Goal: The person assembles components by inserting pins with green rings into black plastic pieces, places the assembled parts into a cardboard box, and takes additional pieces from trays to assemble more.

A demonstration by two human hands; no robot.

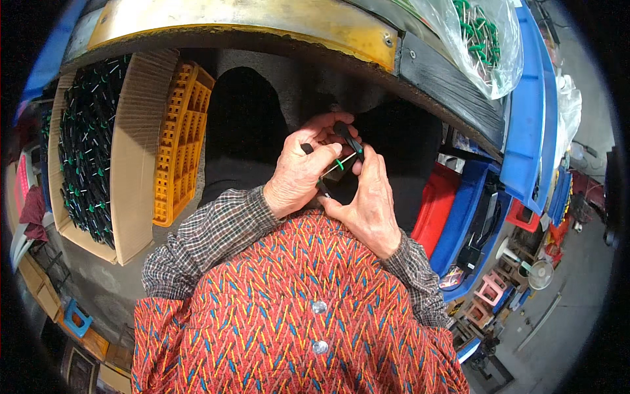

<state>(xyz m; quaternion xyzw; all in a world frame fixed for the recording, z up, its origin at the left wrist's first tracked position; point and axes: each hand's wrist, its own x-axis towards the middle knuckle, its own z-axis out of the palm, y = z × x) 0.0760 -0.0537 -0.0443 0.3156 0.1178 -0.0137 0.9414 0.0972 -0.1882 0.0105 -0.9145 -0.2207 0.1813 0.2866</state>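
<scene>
Pinching the black piece (348, 136) in our left hand (298, 169) and right hand (371, 205) — the left's hold looks closed, though partly hidden — we should keep the green-collared rod (340, 163) steady above our lap (243, 125).

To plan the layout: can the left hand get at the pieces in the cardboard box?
Probably not straight across: the left hand holds a dark part, and the orange crate and cardboard wall intervene.
</scene>
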